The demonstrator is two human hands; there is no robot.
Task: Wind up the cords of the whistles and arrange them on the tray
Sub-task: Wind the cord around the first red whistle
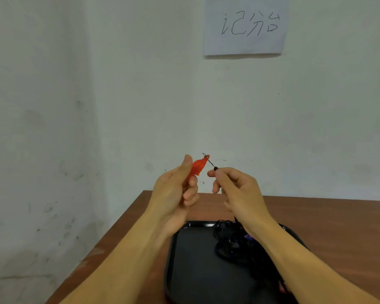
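My left hand (176, 189) holds a red whistle (198, 166) up in front of the wall, thumb and fingers curled round its lower end. A small metal ring sits at the whistle's top. My right hand (235, 189) pinches the black cord (213, 165) just below that ring; the rest of the cord runs down behind the hand. Below, a black tray (191, 260) lies on the table with a tangle of black cords (228, 242) and a purple whistle (249, 238) in its right half, partly hidden by my right forearm.
The brown wooden table (327, 220) stands against a white wall, its left edge running diagonally toward me. A paper sign (245, 26) with handwriting hangs on the wall above.
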